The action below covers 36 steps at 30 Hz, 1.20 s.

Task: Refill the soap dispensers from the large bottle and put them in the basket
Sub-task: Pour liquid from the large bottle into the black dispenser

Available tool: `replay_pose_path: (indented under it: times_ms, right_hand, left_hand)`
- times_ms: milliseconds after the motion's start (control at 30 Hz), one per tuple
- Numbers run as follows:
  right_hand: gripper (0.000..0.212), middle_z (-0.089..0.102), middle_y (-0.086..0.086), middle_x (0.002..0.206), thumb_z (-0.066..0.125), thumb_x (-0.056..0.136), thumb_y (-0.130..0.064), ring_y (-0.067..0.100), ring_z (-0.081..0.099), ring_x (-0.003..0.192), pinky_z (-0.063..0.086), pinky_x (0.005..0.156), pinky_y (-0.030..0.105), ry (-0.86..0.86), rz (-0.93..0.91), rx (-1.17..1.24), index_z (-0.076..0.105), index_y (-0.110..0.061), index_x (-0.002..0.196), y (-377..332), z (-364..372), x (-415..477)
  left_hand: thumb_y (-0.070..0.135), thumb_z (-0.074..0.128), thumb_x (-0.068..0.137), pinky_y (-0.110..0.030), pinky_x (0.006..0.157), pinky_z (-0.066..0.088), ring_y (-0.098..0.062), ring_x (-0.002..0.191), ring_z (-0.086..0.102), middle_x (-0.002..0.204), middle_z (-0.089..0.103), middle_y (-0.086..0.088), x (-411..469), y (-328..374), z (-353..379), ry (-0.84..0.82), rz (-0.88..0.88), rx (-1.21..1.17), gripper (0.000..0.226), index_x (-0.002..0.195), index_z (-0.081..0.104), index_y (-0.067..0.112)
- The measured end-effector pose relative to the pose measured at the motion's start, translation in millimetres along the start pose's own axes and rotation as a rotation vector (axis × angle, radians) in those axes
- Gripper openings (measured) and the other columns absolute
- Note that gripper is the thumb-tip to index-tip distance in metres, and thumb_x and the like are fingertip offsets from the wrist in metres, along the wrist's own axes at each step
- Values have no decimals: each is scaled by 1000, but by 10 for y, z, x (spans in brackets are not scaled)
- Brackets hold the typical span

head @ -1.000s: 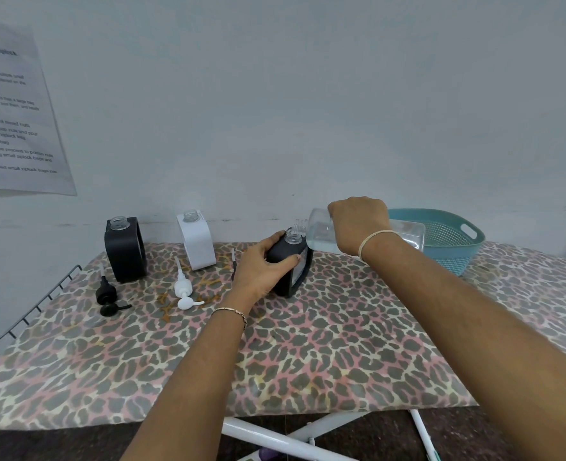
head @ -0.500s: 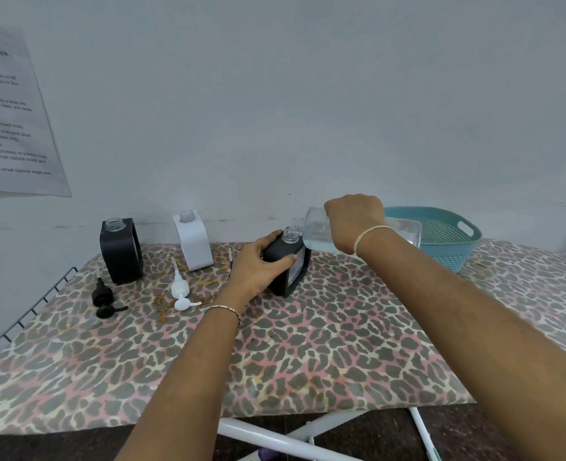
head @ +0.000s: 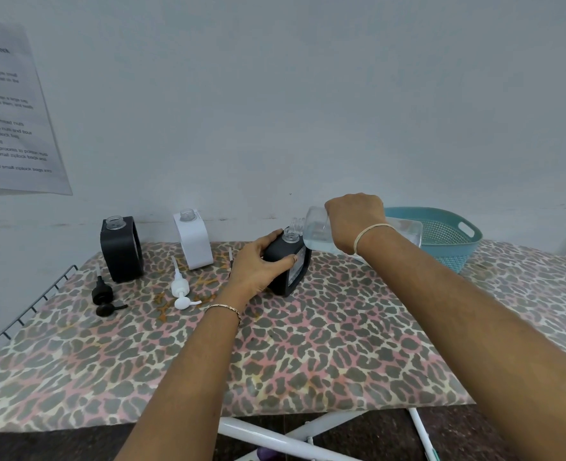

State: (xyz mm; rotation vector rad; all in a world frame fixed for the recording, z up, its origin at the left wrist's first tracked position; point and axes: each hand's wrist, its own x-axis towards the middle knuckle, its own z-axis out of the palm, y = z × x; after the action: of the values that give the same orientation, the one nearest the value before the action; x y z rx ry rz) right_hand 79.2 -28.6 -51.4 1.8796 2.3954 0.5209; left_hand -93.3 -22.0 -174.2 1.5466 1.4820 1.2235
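Black dispenser (head: 288, 264): upright near the middle of the board cover (head: 308, 354), pump off, clear threaded neck open. Gripped round the body by the left hand (head: 255, 271), thumb on the near face, fingers curled over the far shoulder.

Large bottle (head: 314, 227): clear, tipped nearly level, mouth just above the dispenser neck. Clear liquid pooled along its lower side. Clasped from above by the right hand (head: 354, 221), fingers curled round the body.

Change over the last 1 s: almost none. Same tilt, same 2 grips, mouth kept over the neck; only a slight shift of view. Judged as a pour in progress, neither starting nor ending. No stream discernible. Fill level hidden by the opaque black wall, so readable only at the clear neck.

Other containers:
- Second black dispenser (head: 122, 249) and white dispenser (head: 193, 242): upright at back left near the wall, both uncapped, contents not visible.
- Black pump (head: 103, 296) and white pump (head: 180, 289): lying on the cover just in front of them.
- Teal basket (head: 447, 241): back right, behind the bottle, interior partly hidden by bottle and arm; no dispenser visible in it.

Remaining, as judged: complete this fill, fill 2 more, refit pumps, load all 3 into the basket.
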Motion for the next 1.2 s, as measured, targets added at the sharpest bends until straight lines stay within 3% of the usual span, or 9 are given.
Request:
replay_pose_path:
  times_ms: [533, 733, 1200]
  right_hand:
    - [25, 51, 1, 86, 50, 87, -7, 22, 50, 79, 39, 67, 29, -19, -5, -13, 57, -15, 109, -14, -58, -13]
    - [26, 42, -1, 69, 51, 85, -5, 21, 50, 78, 39, 67, 29, -25, -13, -20, 57, -15, 107, -16, -53, 8]
    - [24, 42, -2, 68, 53, 83, -3, 21, 50, 77, 37, 66, 29, -31, -26, -30, 56, -16, 103, -19, -79, 17]
  left_hand:
    - [26, 81, 74, -27, 98, 50, -2, 109, 61, 124, 65, 11, 13, -4, -7, -2, -3, 2, 67, 136, 55, 29]
    - [25, 80, 75, -26, 97, 50, -2, 108, 61, 123, 65, 11, 2, 7, -3, 3, -12, 6, 67, 136, 55, 29]
    - [27, 80, 74, -29, 99, 50, -3, 109, 61, 124, 65, 11, -9, 20, -1, 11, -10, 31, 66, 135, 55, 31]
